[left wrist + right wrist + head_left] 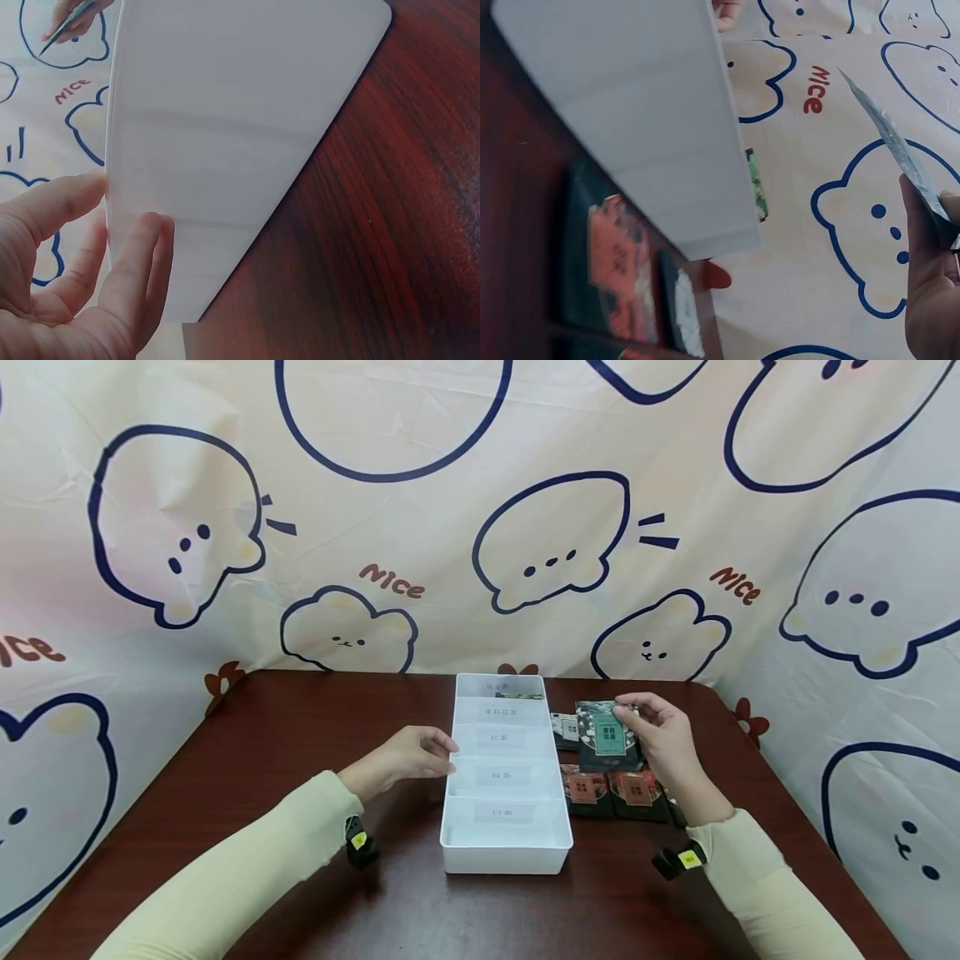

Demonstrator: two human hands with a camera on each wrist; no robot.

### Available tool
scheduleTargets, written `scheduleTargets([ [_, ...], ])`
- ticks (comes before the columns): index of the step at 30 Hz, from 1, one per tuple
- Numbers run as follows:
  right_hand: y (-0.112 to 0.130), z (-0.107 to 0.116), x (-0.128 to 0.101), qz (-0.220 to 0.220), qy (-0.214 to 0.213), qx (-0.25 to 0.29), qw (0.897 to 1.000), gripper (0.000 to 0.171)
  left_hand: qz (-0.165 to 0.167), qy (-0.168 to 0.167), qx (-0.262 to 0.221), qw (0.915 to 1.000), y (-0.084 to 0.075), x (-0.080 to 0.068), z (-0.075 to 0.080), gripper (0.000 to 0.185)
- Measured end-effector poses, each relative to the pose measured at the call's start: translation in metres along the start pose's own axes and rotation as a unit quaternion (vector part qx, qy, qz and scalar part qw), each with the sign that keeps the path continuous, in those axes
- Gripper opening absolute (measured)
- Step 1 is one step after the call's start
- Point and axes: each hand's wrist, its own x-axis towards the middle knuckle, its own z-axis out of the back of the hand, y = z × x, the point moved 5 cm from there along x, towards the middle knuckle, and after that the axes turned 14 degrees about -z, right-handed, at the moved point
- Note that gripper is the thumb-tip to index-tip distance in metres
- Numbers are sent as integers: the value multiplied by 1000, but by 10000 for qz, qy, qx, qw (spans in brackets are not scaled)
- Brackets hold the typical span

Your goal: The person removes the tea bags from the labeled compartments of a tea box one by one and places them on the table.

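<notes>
The labels inside the white divided tray [504,852] are too small to read. The right hand [663,739] pinches a dark tea packet [606,735] above the table's far right edge. The left hand [408,758], fingers relaxed, touches the tray's left wall.

Brown table [300,760] bears tray [506,856], packets [611,793]

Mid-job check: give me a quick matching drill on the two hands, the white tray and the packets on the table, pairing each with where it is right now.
Things:
1. left hand
2. right hand
3. white tray
4. packets on the table

Places or states:
A. lying flat, right of the tray
B. touching the tray's left wall
C. holding a dark packet above the table
D. middle of the table, split into labelled sections

Pairs: 1-B, 2-C, 3-D, 4-A
</notes>
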Motion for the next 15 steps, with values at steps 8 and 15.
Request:
scheduleTargets([
  [8,-21,15,-17,-518,-8,-798,9955,24,44,3,-14,10000,0,1,0,29],
  [15,-45,19,-27,-962,209,-1094,9891,20,19,31,-44,10000,0,0,0,30],
])
